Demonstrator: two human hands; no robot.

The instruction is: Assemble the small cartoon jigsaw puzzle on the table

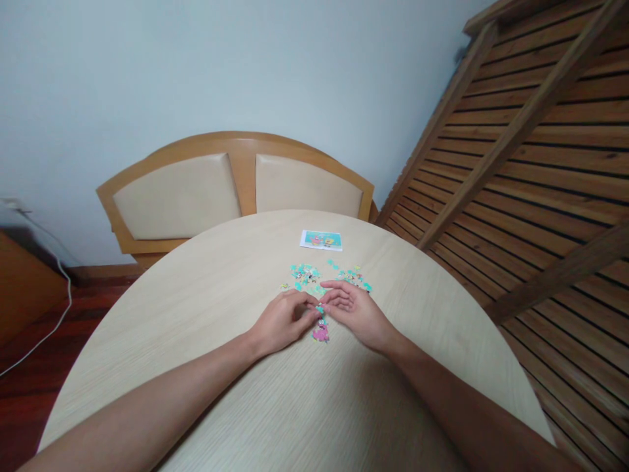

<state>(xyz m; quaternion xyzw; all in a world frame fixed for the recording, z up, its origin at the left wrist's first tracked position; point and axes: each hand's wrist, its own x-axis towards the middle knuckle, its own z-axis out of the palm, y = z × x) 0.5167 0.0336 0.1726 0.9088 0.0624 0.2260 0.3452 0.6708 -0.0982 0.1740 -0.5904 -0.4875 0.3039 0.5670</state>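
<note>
My left hand (285,320) is closed, its thumb and index finger pinched at a small teal jigsaw puzzle piece (320,310). From the other side my right hand (361,314) meets it, thumb and bent fingers on the same spot, with the index finger stretched a little forward. Just below the fingertips lies a joined patch of pink and teal puzzle pieces (321,334) with a cartoon face on it. Fingers partly cover the pieces between the hands, so their exact edges are hidden.
Loose puzzle pieces lie in a left pile (304,273) and a right pile (352,278) beyond my hands. Behind them is a picture card (322,240). All rest on a round wooden table (221,282). A padded headboard (243,174) and slatted wooden frame (521,157) stand around it.
</note>
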